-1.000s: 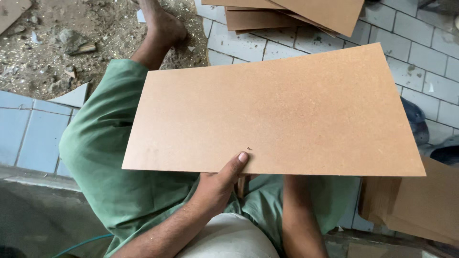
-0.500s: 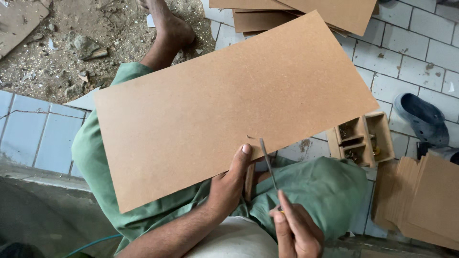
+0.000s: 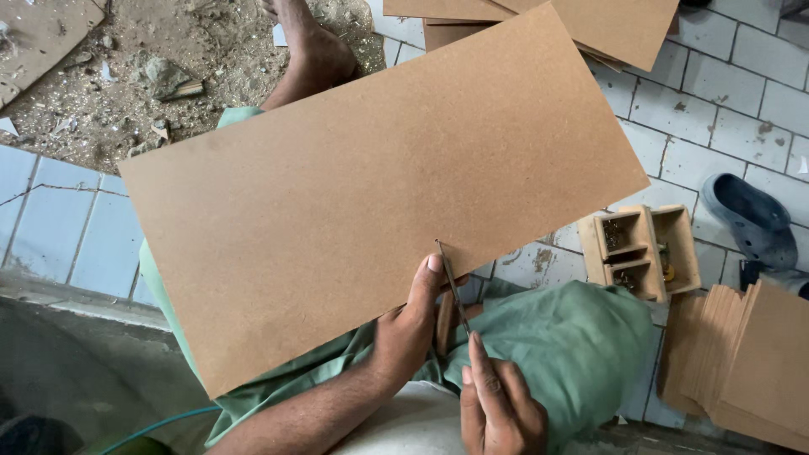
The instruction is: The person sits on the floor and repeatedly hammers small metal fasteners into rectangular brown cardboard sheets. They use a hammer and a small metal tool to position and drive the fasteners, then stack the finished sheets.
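A large brown fibreboard panel [image 3: 371, 194] lies tilted across my lap, its right end raised toward the top right. My left hand [image 3: 410, 324] grips its near edge, thumb on top. My right hand [image 3: 497, 404] is just below and holds a thin metal rod-like tool [image 3: 452, 286]. The tool's tip touches the board's near edge beside my left thumb. My green trousers [image 3: 565, 354] show under the board.
A small wooden compartment box [image 3: 640, 248] with small metal bits sits on the white tiled floor to the right. Stacks of cut boards lie at the right edge [image 3: 750, 362] and at the top [image 3: 539, 17]. A grey sandal [image 3: 750, 219] is at the far right. Rubble lies at top left.
The board has swung counter-clockwise and shifted left, uncovering the compartment box. My right hand came into view from below with the thin tool and brought its tip up to the board's edge.
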